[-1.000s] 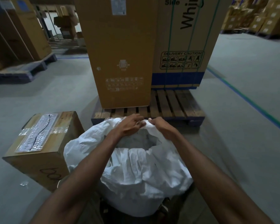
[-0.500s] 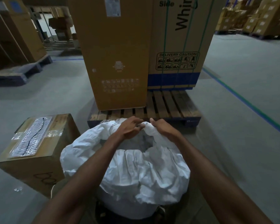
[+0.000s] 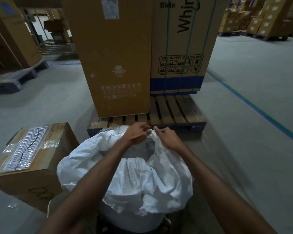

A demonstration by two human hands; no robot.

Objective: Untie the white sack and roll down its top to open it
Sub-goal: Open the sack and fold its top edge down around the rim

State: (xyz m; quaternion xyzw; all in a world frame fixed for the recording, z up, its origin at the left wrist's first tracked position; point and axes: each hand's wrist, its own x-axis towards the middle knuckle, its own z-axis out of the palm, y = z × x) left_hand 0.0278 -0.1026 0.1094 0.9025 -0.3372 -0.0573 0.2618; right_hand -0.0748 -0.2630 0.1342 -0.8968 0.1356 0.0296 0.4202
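The white sack stands on the floor right below me, its mouth open and its top folded outward in loose, crumpled rolls around the rim. A dark opening shows in the middle, and what is inside cannot be made out. My left hand and my right hand meet at the far edge of the mouth, fingers pinched on the sack's rim, almost touching each other. Both forearms reach over the sack and hide part of its near fold.
A sealed cardboard box with a shiny taped label sits close on the left of the sack. Just beyond the sack lies a wooden pallet carrying two tall appliance cartons. Grey concrete floor stretches right, crossed by a blue-green line.
Both hands stay pinched on the far rim and have shifted slightly right. The rim fabric between them is drawn up into a small peak.
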